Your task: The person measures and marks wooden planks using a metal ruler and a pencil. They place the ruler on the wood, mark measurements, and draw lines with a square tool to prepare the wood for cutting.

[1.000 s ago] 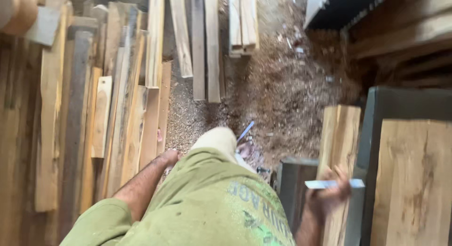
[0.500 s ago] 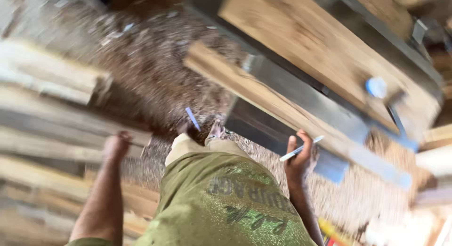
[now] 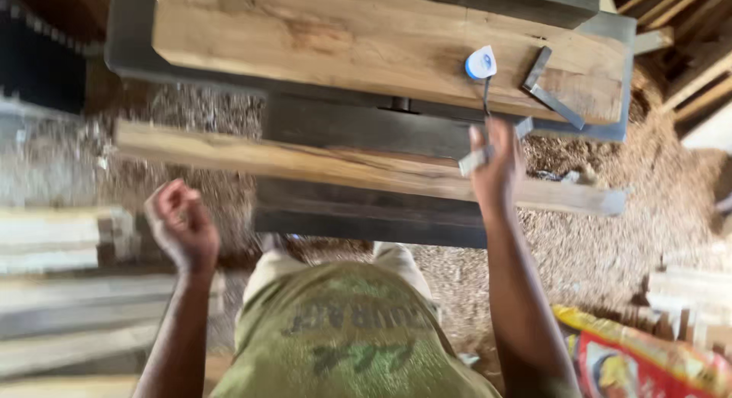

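Right hand [image 3: 497, 165]: raised over the narrow plank, fingers closed around a flat, pale strip [image 3: 494, 147] that sticks out on both sides of the grip.
Pale strip: held slantwise, just above the narrow plank and just below the wide board; blurred, so I cannot tell what kind of tool it is.
Left hand [image 3: 181, 226]: lifted in the air, fingers curled loosely into a half fist, holding nothing, well apart from the plank.
Narrow plank [image 3: 320, 165]: lies lengthwise along the front of the dark metal machine table [image 3: 366, 127].
Wide board [image 3: 366, 43]: rests flat on the machine top.
Tape measure [image 3: 480, 62]: white and blue, sits on the wide board near its right end.
Metal square [image 3: 550, 89]: lies just beside the tape measure.
Floor: thick sawdust [image 3: 610, 245]; stacked timber [image 3: 61, 238] to the left, a red and yellow sack [image 3: 640, 360] at the lower right.
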